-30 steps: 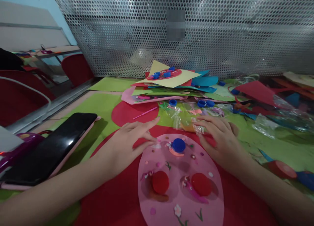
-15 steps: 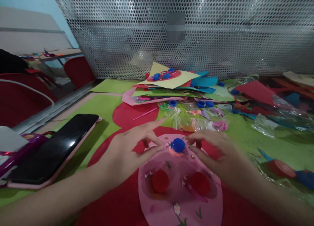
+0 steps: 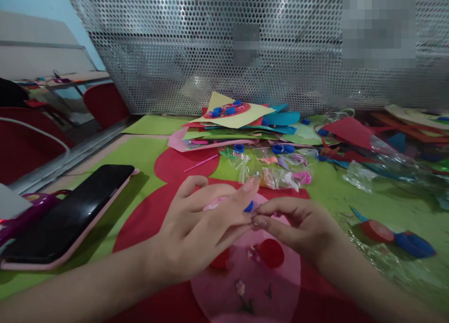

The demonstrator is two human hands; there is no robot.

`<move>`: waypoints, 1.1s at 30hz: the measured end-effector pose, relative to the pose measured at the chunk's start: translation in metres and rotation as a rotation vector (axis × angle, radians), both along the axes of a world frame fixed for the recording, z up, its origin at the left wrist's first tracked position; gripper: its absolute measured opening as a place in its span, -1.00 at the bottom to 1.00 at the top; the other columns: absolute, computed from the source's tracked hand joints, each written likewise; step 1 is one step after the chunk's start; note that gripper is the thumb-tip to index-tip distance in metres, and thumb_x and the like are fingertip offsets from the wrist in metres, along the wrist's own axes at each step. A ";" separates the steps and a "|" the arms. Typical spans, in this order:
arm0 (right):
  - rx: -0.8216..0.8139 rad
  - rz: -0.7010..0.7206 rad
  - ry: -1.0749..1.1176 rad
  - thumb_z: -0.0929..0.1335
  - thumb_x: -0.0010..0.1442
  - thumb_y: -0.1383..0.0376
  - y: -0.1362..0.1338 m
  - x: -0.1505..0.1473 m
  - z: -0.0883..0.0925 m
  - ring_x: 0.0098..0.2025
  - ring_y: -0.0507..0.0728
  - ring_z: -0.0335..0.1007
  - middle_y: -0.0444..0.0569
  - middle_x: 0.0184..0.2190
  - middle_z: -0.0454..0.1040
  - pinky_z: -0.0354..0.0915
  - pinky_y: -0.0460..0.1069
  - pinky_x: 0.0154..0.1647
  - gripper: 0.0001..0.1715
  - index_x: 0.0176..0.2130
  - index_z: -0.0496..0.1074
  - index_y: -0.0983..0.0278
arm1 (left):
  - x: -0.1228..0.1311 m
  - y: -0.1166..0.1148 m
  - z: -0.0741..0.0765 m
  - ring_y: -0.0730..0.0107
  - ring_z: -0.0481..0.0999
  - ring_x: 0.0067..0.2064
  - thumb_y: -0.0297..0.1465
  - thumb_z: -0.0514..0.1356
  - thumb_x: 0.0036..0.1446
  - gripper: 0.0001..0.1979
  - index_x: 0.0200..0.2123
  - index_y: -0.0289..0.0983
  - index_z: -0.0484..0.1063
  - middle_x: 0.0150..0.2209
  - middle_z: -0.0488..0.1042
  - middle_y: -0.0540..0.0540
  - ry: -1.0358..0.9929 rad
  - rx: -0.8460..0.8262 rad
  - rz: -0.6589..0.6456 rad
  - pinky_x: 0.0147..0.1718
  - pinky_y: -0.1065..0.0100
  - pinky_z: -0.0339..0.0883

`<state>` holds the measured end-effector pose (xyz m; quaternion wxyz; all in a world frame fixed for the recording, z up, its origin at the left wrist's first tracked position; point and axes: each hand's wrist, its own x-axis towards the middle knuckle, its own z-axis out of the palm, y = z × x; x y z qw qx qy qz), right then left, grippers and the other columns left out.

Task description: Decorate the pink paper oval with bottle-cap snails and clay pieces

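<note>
Head view. A pink oval [image 3: 282,285], smooth and flat, lies near centre on a rounded red sheet [image 3: 135,231], partly covered by both hands. Three round caps show on it: one blue cap [image 3: 249,206] at the far end, mostly hidden, and two red caps [image 3: 271,253], the left one largely behind the left hand [image 3: 206,220]. One small pale flower [image 3: 240,288] decorates its near part. The left hand spans the oval's far left, thumb extended; the right hand [image 3: 298,224] meets it, thumb and forefinger pinched together at the left fingertips. Whether either grip encloses a small piece cannot be told.

On the green worktop [image 3: 322,194], far side: one slender pink stick [image 3: 201,163] on a red disc [image 3: 166,166], three blue rings [image 3: 239,148], crinkled clear pouches [image 3: 277,178] and a stack of coloured sheets [image 3: 233,121]. Left: one glossy black phone [image 3: 75,208], pink-edged. Behind: one metal panel [image 3: 157,56], perforated with round holes.
</note>
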<state>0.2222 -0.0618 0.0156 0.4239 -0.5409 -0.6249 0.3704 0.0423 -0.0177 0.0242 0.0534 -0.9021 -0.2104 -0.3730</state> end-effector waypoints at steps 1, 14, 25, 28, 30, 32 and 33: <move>0.005 0.000 -0.013 0.36 0.00 0.28 0.001 0.002 0.000 -0.49 0.07 0.45 -0.14 -0.55 0.54 0.38 -0.06 -0.45 -0.89 -0.51 0.49 0.20 | 0.001 -0.001 -0.001 0.33 0.53 -0.28 -0.43 0.17 0.14 -0.34 0.21 -0.08 -0.09 -0.33 0.57 0.08 -0.012 0.027 0.007 -0.09 0.18 0.25; 0.238 0.015 -0.542 0.30 0.10 0.38 0.021 0.037 -0.012 -0.28 0.07 0.44 -0.12 -0.35 0.54 0.34 -0.03 -0.22 -0.83 -0.37 0.49 0.19 | -0.039 0.037 -0.012 0.07 0.34 0.08 -0.18 0.02 0.18 -0.38 0.23 -0.20 -0.14 0.01 0.41 -0.13 0.189 -0.553 0.332 -0.04 0.10 0.28; 0.543 0.095 -0.953 0.25 0.20 0.38 0.014 0.041 -0.034 -0.34 0.11 0.36 -0.11 -0.42 0.49 0.24 0.05 -0.27 -0.57 0.07 0.22 0.18 | -0.046 0.052 -0.025 0.09 0.32 0.06 -0.31 0.01 0.19 -0.42 0.23 -0.27 -0.12 0.04 0.38 -0.16 0.429 -0.431 0.258 -0.01 0.07 0.18; 0.615 0.154 -1.083 0.22 0.19 0.47 0.015 0.042 -0.034 -0.36 0.11 0.31 -0.09 -0.45 0.46 0.19 0.05 -0.28 -0.53 0.09 0.20 0.26 | -0.046 0.054 -0.027 0.12 0.34 0.05 -0.34 0.02 0.19 -0.40 0.23 -0.31 -0.14 0.03 0.40 -0.17 0.455 -0.407 0.234 -0.01 0.11 0.17; 0.671 0.201 -1.135 0.18 0.18 0.53 0.015 0.043 -0.031 -0.35 0.12 0.31 -0.09 -0.47 0.45 0.16 0.05 -0.27 -0.52 0.08 0.21 0.30 | -0.045 0.054 -0.027 0.15 0.36 0.04 -0.37 0.01 0.18 -0.41 0.23 -0.33 -0.14 0.00 0.42 -0.16 0.460 -0.398 0.218 -0.01 0.13 0.17; 0.702 0.255 -1.179 0.15 0.17 0.55 0.015 0.044 -0.027 -0.32 0.13 0.31 -0.08 -0.46 0.46 0.14 0.06 -0.24 -0.51 0.08 0.20 0.33 | -0.044 0.054 -0.027 0.17 0.37 0.02 -0.41 0.00 0.17 -0.41 0.23 -0.33 -0.16 -0.02 0.44 -0.13 0.473 -0.402 0.213 -0.03 0.14 0.18; 0.710 0.280 -1.199 0.15 0.17 0.55 0.014 0.045 -0.025 -0.31 0.13 0.31 -0.07 -0.45 0.46 0.13 0.06 -0.23 -0.51 0.09 0.20 0.34 | -0.044 0.054 -0.026 0.18 0.38 0.02 -0.45 -0.01 0.16 -0.40 0.24 -0.32 -0.18 -0.02 0.45 -0.12 0.482 -0.407 0.209 -0.03 0.14 0.18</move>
